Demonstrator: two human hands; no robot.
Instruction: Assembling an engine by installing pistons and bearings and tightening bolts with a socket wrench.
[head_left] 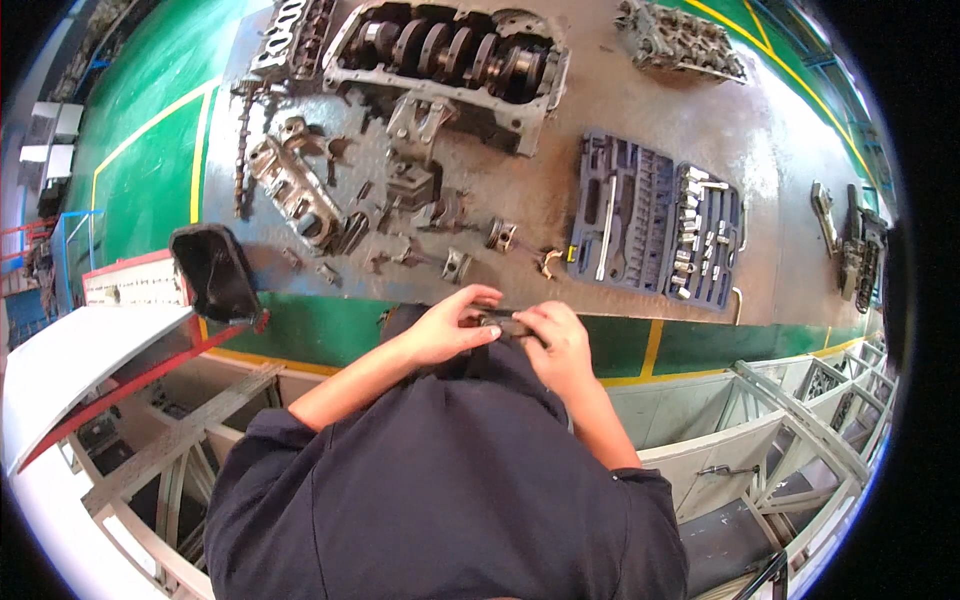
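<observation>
1. The left hand [448,328] and right hand [556,340] meet at the near edge of the bench [640,110], above the dark shirt.
2. Both pinch a small dark metal part [503,322] between the fingertips, one hand at each end; its exact kind is hard to tell, perhaps a bearing cap.
3. Just beyond the hands, small caps [456,264] and brackets lie scattered on the bench.
4. A blue socket case [655,220] lies open to the right of the hands.
5. An engine block [450,55] with its crankshaft sits at the far side.
6. A black pan [213,270] overhangs the left edge.
</observation>
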